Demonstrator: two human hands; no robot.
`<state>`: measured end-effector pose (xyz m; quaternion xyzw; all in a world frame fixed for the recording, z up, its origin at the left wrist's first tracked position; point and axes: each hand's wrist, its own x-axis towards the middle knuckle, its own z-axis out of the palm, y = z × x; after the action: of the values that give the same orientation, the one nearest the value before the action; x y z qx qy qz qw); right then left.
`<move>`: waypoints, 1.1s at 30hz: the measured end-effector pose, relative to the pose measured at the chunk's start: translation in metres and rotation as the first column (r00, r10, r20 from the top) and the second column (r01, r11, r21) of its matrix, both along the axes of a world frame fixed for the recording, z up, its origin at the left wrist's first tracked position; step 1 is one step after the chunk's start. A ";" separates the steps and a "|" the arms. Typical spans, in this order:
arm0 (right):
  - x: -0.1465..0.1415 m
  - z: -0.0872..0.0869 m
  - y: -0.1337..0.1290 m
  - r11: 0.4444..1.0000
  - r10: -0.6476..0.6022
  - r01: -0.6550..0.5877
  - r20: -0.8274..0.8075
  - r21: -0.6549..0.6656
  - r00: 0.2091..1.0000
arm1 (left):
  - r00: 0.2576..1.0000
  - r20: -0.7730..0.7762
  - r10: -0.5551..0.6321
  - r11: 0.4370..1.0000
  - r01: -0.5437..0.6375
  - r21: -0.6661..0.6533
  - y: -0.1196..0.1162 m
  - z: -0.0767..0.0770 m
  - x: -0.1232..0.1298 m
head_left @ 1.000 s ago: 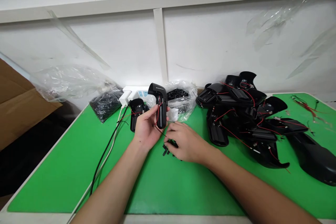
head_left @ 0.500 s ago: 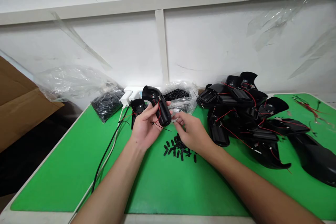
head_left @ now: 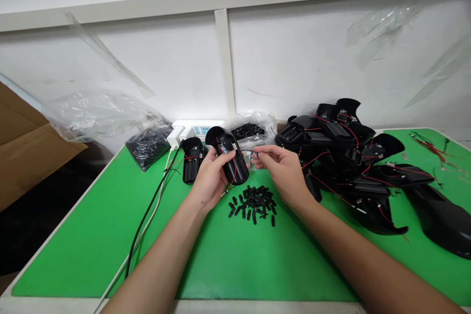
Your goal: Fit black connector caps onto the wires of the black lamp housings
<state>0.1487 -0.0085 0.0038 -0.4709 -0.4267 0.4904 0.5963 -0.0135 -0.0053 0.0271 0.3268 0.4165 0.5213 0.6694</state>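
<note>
My left hand (head_left: 209, 180) is shut on a black plastic housing (head_left: 226, 154) with thin red wires running along it. My right hand (head_left: 281, 169) is held up just right of that housing, a small dark piece (head_left: 256, 155) showing at its fingertips. Below my hands, a heap of small black plastic pieces (head_left: 253, 204) lies on the green mat (head_left: 235, 260). A second black housing (head_left: 192, 160) with red wire rests just left of my left hand.
A large heap of black housings with red wires (head_left: 342, 157) lies right of my right hand. Plastic bags of black parts (head_left: 149, 147) (head_left: 250, 132) and a white power strip (head_left: 195, 130) stand along the wall. A black cable (head_left: 147, 221) crosses the mat's left side.
My left hand has turned the housing and lowered it. My right hand has moved right, away from the housing. The small black pieces, earlier partly under my right hand, now lie fully in view.
</note>
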 end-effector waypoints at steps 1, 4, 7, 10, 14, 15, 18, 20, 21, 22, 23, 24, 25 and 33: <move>0.000 0.000 0.000 1.000 0.005 -0.005 -0.014 -0.006 1.000 | 0.999 -0.032 0.028 1.000 -0.028 0.009 0.000 -0.002 0.001; -0.001 0.000 0.000 1.000 0.010 -0.011 -0.034 -0.020 0.999 | 0.987 -0.120 0.104 0.992 -0.095 0.078 0.000 -0.007 0.003; -0.001 -0.001 0.000 1.000 0.011 -0.012 -0.071 -0.022 0.997 | 0.979 -0.174 0.109 0.989 -0.090 0.113 -0.001 -0.011 0.004; -0.001 -0.003 0.000 0.999 0.035 -0.037 -0.134 -0.017 0.990 | 0.977 -0.196 0.081 0.992 -0.060 0.112 -0.002 -0.013 0.005; -0.002 -0.004 0.000 0.998 0.044 -0.051 -0.191 -0.030 0.981 | 0.977 -0.202 0.068 0.994 -0.050 0.094 -0.003 -0.011 0.006; -0.002 -0.004 -0.001 0.998 0.042 -0.050 -0.202 -0.034 0.979 | 0.976 -0.204 0.071 0.994 -0.052 0.096 -0.004 -0.011 0.007; -0.003 -0.003 -0.001 0.998 0.043 -0.054 -0.219 -0.045 0.975 | 0.967 -0.239 0.093 0.991 -0.066 0.119 -0.004 -0.012 0.007; -0.004 -0.002 -0.002 0.997 0.047 -0.059 -0.212 -0.052 0.976 | 0.956 -0.267 0.117 0.986 -0.081 0.144 -0.002 -0.015 0.007; -0.004 -0.002 -0.002 0.997 0.047 -0.060 -0.207 -0.057 0.977 | 0.953 -0.274 0.129 0.984 -0.088 0.158 -0.002 -0.016 0.007; -0.004 -0.002 -0.002 0.996 0.046 -0.059 -0.201 -0.060 0.978 | 0.951 -0.276 0.139 0.981 -0.094 0.171 -0.001 -0.018 0.006; -0.004 -0.002 -0.002 0.996 0.044 -0.058 -0.197 -0.062 0.979 | 0.950 -0.275 0.147 0.978 -0.098 0.182 0.000 -0.019 0.006; -0.004 -0.002 -0.002 0.997 0.043 -0.055 -0.192 -0.062 0.980 | 0.950 -0.273 0.151 0.977 -0.100 0.190 0.001 -0.021 0.006; -0.005 -0.002 -0.002 0.997 0.043 -0.055 -0.187 -0.061 0.981 | 0.950 -0.272 0.155 0.975 -0.103 0.195 0.001 -0.022 0.006; -0.005 -0.001 -0.004 0.998 0.047 -0.053 -0.132 -0.039 0.990 | 0.920 -0.355 0.165 0.962 -0.071 0.263 -0.001 -0.025 0.005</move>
<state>0.1438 -0.0124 0.0029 -0.4393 -0.3877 0.5440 0.6006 -0.0083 -0.0062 0.0020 0.4743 0.4878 0.5365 0.4993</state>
